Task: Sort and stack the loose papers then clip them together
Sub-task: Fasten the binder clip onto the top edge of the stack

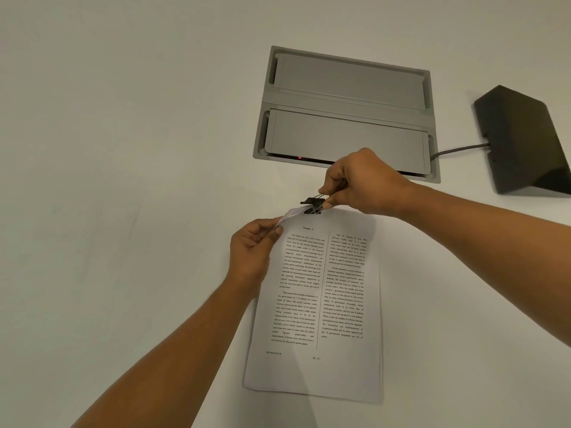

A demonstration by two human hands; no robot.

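A stack of printed papers (321, 304) lies on the white table, its top page in two columns of text. My left hand (253, 251) pinches the stack's upper left corner and lifts it slightly off the table. My right hand (361, 183) squeezes the wire handles of a black binder clip (312, 205), whose jaws sit at the stack's top edge near that raised corner. I cannot tell how far the clip has slid onto the pages.
A grey cable hatch (346, 84) with two lids is set into the table beyond my hands. A black wedge-shaped device (525, 140) with a cable stands at the right edge. The table (123, 149) is white.
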